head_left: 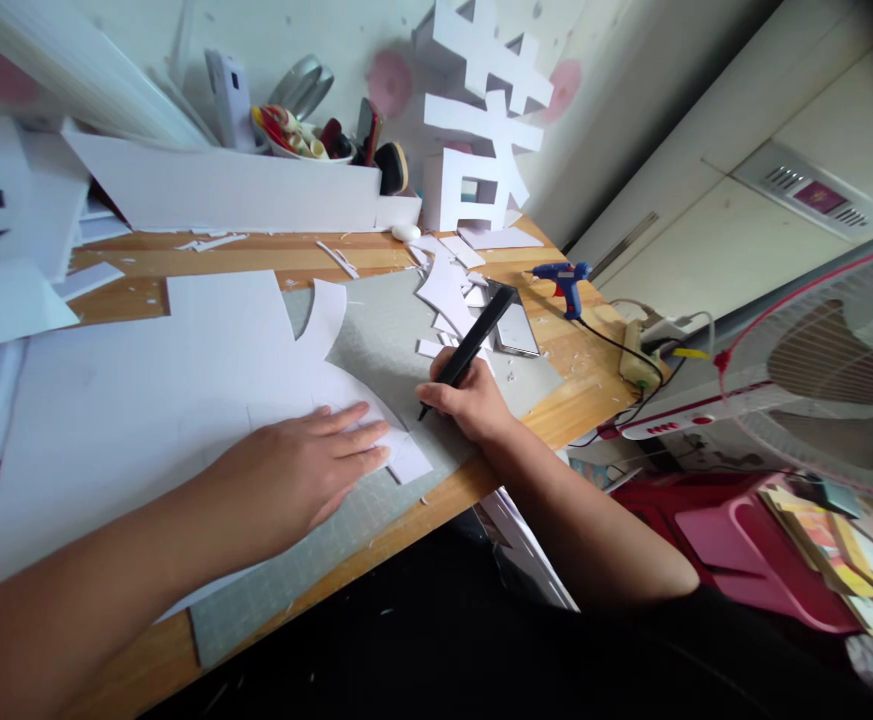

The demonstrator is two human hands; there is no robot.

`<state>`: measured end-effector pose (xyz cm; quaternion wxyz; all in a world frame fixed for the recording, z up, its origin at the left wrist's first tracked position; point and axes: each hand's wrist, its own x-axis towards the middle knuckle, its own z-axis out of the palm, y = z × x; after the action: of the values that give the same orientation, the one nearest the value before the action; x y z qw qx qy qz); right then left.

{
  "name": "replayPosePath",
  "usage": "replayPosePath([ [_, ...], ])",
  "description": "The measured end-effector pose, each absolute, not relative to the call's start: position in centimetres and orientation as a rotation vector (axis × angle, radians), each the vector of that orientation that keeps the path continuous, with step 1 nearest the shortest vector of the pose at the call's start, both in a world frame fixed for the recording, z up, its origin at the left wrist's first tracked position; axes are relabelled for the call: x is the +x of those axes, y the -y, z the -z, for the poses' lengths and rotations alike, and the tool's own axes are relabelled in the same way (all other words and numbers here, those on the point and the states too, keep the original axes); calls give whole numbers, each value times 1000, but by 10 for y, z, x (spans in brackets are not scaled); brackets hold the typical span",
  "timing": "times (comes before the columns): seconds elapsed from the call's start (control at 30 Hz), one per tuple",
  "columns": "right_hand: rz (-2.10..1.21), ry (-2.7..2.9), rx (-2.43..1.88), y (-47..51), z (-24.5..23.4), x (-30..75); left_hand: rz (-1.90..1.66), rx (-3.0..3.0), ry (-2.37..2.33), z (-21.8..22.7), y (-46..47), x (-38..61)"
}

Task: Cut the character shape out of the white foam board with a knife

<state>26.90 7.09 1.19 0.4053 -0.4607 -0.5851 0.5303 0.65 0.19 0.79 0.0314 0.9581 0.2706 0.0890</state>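
On mat (383, 330), white board (136, 400) under flat left hand (320, 460), right hand (473, 395) gripping black cutter (485, 330)

Soft light, faint shadows, stretched edges, dark top-right corner

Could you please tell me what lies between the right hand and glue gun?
In the head view, a flat, shiny rectangular object lies there, then wooden tabletop.

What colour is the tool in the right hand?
The tool is black, clearest in the head view.
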Motion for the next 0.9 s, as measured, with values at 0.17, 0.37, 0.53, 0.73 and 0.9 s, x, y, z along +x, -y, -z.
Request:
replayPosePath([
  [0.17, -1379, 1380, -1104, -62, -4, 270, -328, 2913, -870, -5, -2, 6],
  [0.37, -1389, 1553, -1131, -45, -16, 258, -280, 2889, -850, -5, -4, 5],
  [0.53, -1379, 1577, -1153, -44, -21, 254, -361, 2879, -821, -2, -5, 7],
  [0.73, -1354, 1641, -1169, -42, -27, 251, -391, 2874, -826, -1, -4, 7],
  [0.9, -1352, 1653, -1179, -41, -28, 250, -370, 2872, -820, -2, -4, 6],
])
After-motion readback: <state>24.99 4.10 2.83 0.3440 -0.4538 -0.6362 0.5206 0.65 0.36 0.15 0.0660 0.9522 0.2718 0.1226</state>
